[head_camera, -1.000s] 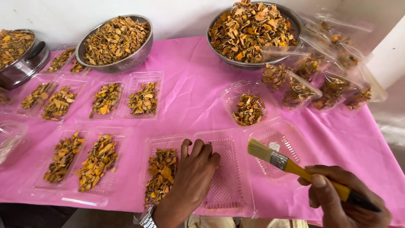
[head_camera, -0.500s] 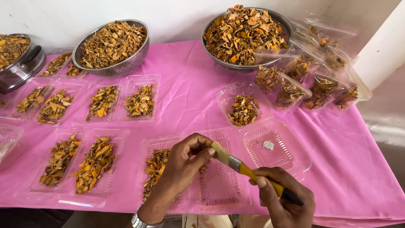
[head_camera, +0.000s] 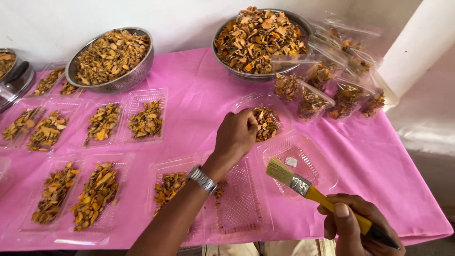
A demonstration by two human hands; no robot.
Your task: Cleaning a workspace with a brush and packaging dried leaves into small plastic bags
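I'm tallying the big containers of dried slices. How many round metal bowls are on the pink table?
2 fully seen: one metal bowl at back left, one metal bowl at back centre. A third metal vessel at the far left edge is cut off, so it may count too.

The left hand [head_camera: 235, 135] was stretched forward away from the body, its back turned up toward the camera and its fingers curled down and bunched together so the fingertips were hidden. Its forearm ran diagonally up from the bottom edge of the view, nearly straight, with a metal wristwatch [head_camera: 203, 179] around the wrist. The right hand [head_camera: 353, 227] stayed low at the bottom right, close to the body, fingers wrapped closed in a fist-like grip with the thumb lying along the top, thumbnail facing upward.
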